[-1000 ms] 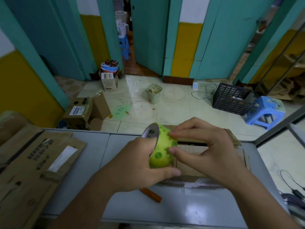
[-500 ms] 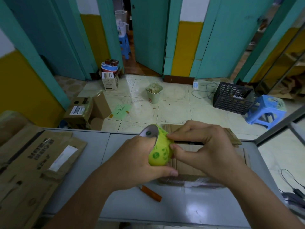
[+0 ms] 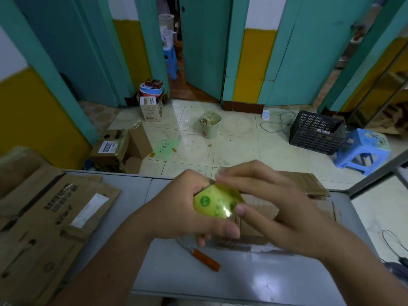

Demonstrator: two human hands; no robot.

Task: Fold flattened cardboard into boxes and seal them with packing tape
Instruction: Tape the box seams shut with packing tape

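Note:
A roll of yellow-green printed packing tape (image 3: pixel 213 202) is held above the grey table (image 3: pixel 265 281). My left hand (image 3: pixel 183 208) grips the roll from the left and below, thumb across its front. My right hand (image 3: pixel 280 208) touches the roll's top edge and right side with fingertips and thumb; a pinch on the tape end cannot be made out. Under both hands lies flattened brown cardboard (image 3: pixel 313 184), mostly hidden. A stack of flattened cardboard boxes (image 3: pixel 50 217) covers the table's left end.
An orange-handled cutter (image 3: pixel 204 259) lies on the table just below my hands. On the tiled floor beyond the table stand an open carton (image 3: pixel 120 149), a small bin (image 3: pixel 210 125), a black crate (image 3: pixel 315 134) and a blue stool (image 3: pixel 362 149).
The tape roll has turned in my hands, its printed face now toward me and its core hidden. My right fingers shifted along its top edge. The hands rose slightly.

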